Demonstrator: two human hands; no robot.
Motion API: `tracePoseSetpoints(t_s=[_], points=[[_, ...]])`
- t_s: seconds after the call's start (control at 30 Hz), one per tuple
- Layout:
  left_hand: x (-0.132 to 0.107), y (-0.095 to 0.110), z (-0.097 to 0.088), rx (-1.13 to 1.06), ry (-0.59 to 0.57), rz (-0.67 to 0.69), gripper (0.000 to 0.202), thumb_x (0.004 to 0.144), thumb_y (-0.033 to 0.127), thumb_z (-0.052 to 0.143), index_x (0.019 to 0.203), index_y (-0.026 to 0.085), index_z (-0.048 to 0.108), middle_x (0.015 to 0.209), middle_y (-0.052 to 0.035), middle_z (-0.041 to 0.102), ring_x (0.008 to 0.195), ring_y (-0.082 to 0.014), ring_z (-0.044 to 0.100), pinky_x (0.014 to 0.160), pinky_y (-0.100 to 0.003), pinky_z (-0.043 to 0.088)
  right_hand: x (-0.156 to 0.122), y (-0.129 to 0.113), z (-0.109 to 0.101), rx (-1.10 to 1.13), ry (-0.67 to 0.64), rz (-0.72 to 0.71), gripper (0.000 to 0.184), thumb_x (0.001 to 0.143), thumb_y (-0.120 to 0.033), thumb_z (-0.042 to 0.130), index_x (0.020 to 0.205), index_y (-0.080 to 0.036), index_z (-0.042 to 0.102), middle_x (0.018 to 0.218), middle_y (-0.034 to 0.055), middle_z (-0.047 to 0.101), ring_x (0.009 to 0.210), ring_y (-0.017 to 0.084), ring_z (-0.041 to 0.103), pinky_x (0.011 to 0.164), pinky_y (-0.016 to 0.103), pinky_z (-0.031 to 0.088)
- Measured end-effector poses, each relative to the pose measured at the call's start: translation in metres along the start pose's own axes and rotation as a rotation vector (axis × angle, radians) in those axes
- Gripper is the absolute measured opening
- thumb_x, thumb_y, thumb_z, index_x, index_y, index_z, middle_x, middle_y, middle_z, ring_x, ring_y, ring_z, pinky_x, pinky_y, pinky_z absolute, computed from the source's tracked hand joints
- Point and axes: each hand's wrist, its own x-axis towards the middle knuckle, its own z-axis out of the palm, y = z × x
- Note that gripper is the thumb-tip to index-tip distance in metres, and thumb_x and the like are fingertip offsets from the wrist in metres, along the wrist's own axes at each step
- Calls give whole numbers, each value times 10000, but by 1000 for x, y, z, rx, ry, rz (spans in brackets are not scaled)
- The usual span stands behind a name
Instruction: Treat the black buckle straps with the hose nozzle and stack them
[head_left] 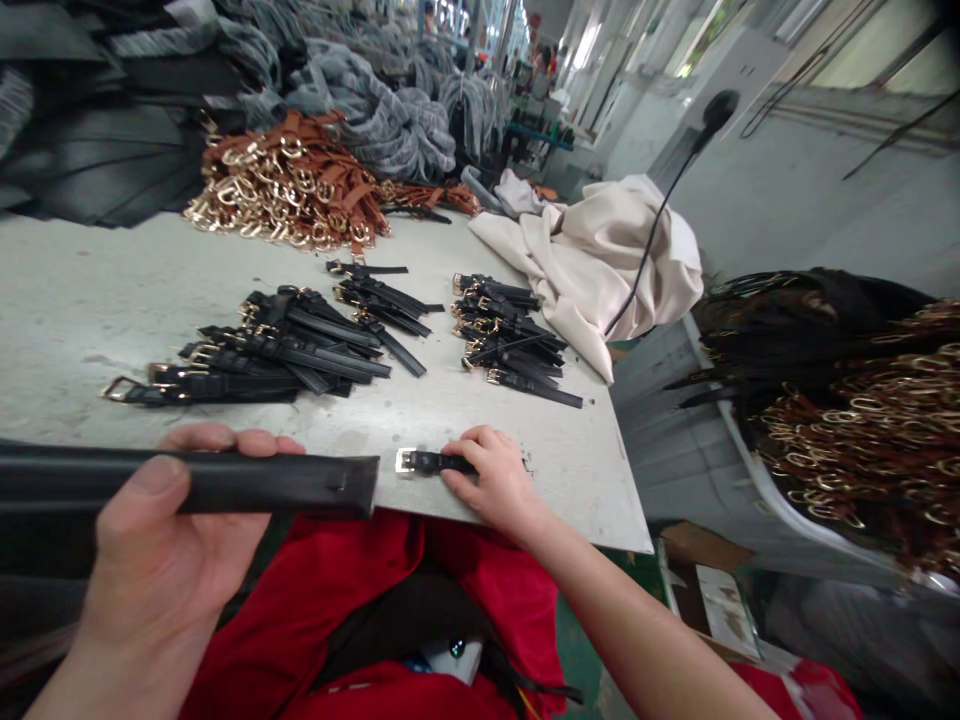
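Note:
A wide black leather belt strap (285,484) runs in from the left edge, gripped by my left hand (180,510) between thumb and fingers. Its cut end, with a small slot in it, points right. At the table's front edge, my right hand (495,478) closes over a short black buckle strap (433,462). That strap's gold buckle faces left, and its other end is hidden under my hand. Behind my hands lie a larger pile of black buckle straps (300,345) on the left and a smaller pile of black buckle straps (510,335) on the right.
Brown straps with gold buckles (292,185) are heaped at the back, beside grey wrapped coils (375,110). Beige fabric (592,250) covers the table's back right corner, with a black cable (652,235) hanging across it. A bin (724,440) of buckled straps stands at right.

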Motion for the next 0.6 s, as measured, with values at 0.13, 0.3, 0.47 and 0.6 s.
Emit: tracePoseSetpoints(t_s=[0.13,0.3,0.47,0.6], points=[[-2,-6,36,-62,-92,-2,208,551,364,792,668,223,692,623,25,707,678,-187,661,689,-338,578,-2,4,4,59,27,-11,189,817,-231,632,1000,-196,663,982,76,625,976,247,576,878,426,438],[-2,-36,59,-56,-256,25,192,612,320,782,722,223,658,661,13,715,721,-188,681,722,-337,574,-5,7,1,114,69,-83,205,796,-155,559,988,-176,627,991,97,620,969,246,567,872,413,458],[4,-39,53,-24,-252,21,140,654,297,747,727,223,652,676,15,707,728,-183,679,765,-347,571,-9,8,-2,122,81,-83,199,832,-168,513,996,-178,626,1004,104,625,969,244,568,873,411,453],[-2,-41,64,-23,-272,58,161,664,294,757,744,215,641,683,6,711,731,-182,672,768,-343,568,-8,6,-4,92,51,-23,214,881,-187,453,991,-175,637,976,108,633,951,255,574,859,426,446]])
